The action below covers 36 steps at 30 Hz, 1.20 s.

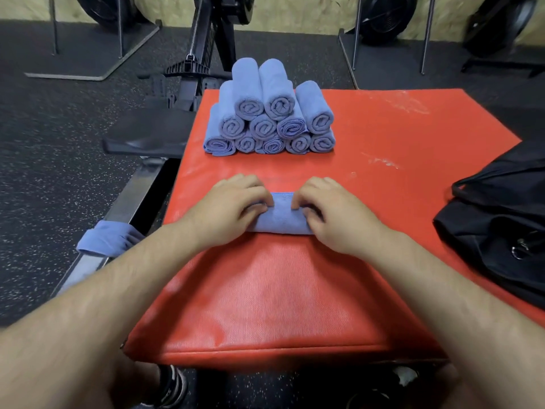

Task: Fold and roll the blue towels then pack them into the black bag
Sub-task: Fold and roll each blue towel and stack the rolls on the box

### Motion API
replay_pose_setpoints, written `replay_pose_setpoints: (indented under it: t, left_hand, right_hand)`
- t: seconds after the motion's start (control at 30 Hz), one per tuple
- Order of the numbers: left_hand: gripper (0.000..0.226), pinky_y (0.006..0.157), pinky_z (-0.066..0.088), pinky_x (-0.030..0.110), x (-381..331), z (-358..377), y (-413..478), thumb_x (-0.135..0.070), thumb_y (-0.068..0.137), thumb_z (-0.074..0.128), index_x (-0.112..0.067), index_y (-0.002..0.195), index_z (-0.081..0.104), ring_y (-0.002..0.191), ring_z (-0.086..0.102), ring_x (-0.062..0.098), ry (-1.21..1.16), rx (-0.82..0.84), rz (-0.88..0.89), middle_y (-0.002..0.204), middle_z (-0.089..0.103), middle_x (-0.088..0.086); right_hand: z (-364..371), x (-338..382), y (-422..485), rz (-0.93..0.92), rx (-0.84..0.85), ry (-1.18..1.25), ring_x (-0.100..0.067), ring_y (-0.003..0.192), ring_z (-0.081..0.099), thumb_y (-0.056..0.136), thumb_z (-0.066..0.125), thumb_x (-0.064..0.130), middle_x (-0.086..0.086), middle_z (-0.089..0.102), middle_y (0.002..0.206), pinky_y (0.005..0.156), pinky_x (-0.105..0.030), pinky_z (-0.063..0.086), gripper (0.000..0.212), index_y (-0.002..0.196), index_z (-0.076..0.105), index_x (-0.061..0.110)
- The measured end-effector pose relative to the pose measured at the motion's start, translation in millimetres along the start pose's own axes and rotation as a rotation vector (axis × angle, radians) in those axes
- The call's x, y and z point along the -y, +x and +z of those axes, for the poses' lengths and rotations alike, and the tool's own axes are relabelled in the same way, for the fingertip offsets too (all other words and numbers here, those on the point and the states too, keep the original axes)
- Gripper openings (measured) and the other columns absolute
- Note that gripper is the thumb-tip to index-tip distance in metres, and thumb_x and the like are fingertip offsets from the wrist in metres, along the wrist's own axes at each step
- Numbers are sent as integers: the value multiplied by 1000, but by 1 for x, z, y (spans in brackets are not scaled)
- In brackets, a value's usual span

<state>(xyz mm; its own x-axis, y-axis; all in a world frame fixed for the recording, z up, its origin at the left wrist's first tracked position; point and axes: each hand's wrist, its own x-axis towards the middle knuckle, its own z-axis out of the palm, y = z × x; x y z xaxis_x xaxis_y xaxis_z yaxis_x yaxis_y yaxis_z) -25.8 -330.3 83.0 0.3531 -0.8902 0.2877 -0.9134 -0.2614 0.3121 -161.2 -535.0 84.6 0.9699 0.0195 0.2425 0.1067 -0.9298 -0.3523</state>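
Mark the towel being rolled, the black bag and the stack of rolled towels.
towel being rolled (281, 215), head view: top of the roll.
black bag (495, 231), head view: upper fabric.
stack of rolled towels (263, 126), head view: middle roll's end.

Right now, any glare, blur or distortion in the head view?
Head view: wide-angle stretch swells the forearms at the bottom corners; soft sheen on the near red mat; towel stack, left hand, right hand and the towel they grip are sharp; far equipment slightly soft.

Both hands — left hand (233, 209), right hand (330, 214) — grip a rolled blue towel (281, 215) on the red mat (383, 172).
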Motion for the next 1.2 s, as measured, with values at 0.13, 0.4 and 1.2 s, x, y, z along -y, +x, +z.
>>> replay_pose_setpoints:
  t: [0.13,0.4,1.2]
  left_hand:
    - [49,83,43,38,3,-2,5,-65,86,50,-27,113,64,104,55,16,131,98,9,111,59,-10]
    - [68,93,43,41,14,3,16,-68,75,63,-24,126,60,115,55,16,64,235,-74,118,60,-8]
    - [78,103,41,45,30,32,31,-71,82,58,-36,148,35,124,46,21,34,214,-123,138,49,-5]
  right_hand:
    - [-1,0,-5,-6,66,-140,-21,103,52,83,58,40,6,58,110,88,-43,48,33,112,59,26]
    - [2,-10,3,61,124,-85,-23,109,55,75,74,37,4,62,115,93,-41,47,53,122,53,26]
    - [14,-36,25,124,139,86,-17,117,53,82,72,57,5,56,122,105,-37,42,66,139,52,29]
